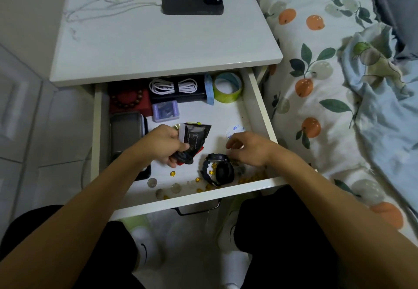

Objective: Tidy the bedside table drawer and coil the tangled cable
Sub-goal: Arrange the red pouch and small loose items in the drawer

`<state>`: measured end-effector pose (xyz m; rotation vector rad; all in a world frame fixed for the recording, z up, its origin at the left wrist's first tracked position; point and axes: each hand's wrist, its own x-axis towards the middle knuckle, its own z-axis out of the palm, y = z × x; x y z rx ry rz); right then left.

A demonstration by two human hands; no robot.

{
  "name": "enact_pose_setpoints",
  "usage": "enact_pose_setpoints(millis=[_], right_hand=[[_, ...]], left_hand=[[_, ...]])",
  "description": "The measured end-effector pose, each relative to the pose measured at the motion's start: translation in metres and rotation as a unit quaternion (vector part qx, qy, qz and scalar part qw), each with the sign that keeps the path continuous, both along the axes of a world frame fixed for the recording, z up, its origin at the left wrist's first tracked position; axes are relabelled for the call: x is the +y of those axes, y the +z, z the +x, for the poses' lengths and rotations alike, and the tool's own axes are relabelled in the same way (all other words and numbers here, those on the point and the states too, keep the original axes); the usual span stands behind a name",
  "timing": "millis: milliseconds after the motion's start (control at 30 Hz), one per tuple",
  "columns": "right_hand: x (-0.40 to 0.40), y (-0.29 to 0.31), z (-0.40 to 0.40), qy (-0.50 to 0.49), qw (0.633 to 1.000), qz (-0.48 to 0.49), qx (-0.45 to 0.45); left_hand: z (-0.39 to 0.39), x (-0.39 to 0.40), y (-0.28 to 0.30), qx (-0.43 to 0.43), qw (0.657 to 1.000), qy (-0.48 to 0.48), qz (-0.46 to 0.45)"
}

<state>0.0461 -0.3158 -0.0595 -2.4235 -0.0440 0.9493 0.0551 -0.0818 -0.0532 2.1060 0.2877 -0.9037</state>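
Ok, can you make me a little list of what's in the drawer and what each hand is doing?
drawer: pulled open
left hand: grips a dark packet and other small things
right hand: fingers curled above the black watch; whether it holds anything is unclear
back row: coiled white cable, tape roll, bead bracelet
front: coins, yellow capsules
tabletop: phone, plugged in

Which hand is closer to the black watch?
Right. The right hand hovers just above the black watch, about touching it; the left hand is farther left, holding a black packet.
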Motion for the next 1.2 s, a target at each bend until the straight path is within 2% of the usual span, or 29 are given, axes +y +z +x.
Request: enact_pose_setpoints(millis=[100, 167, 233, 367, 467, 567, 667, 800, 867, 967, 1100, 1200], right_hand=[[0.012, 0.003, 0.001, 0.034, 0.999, 0.006, 0.038], [0.022, 0.0, -0.001, 0.088, 0.996, -0.022, 0.003], [0.027, -0.001, -0.001, 0.095, 0.994, -0.024, -0.044], [0.023, 0.003, -0.001, 0.0, 0.994, 0.008, -0.113], [0.022, 0.005, 0.001, -0.063, 0.991, 0.019, -0.116], [0.032, 0.007, -0.002, -0.037, 0.995, 0.027, -0.094], [0.049, 0.012, -0.006, -0.012, 0.994, 0.048, -0.098], [0.083, 0.019, 0.0, 0.013, 0.976, 0.057, -0.21], [0.104, 0.021, 0.005, 0.021, 0.973, 0.093, -0.212], [0.13, 0.019, 0.012, -0.002, 0.976, 0.148, -0.16], [0.149, 0.008, 0.015, -0.096, 0.968, 0.211, -0.092], [0.156, 0.004, 0.012, -0.18, 0.944, 0.274, -0.039]], left_hand=[[-0.003, 0.007, 0.001, 0.031, 0.998, -0.052, 0.022], [-0.008, 0.011, 0.001, 0.034, 0.996, -0.079, 0.023], [-0.014, 0.013, 0.0, 0.017, 0.997, -0.079, 0.012], [-0.022, 0.025, 0.0, -0.077, 0.997, -0.03, -0.005], [-0.029, 0.038, 0.008, -0.163, 0.985, 0.054, -0.01], [-0.037, 0.054, 0.013, -0.195, 0.966, 0.167, -0.029], [-0.046, 0.068, 0.013, -0.189, 0.958, 0.216, -0.01], [-0.059, 0.085, 0.016, -0.24, 0.941, 0.237, 0.03], [-0.058, 0.094, 0.016, -0.295, 0.926, 0.219, 0.088], [-0.048, 0.105, 0.015, -0.344, 0.906, 0.152, 0.193], [-0.025, 0.114, 0.005, -0.392, 0.897, 0.064, 0.193], [-0.011, 0.117, 0.002, -0.378, 0.882, -0.016, 0.281]])
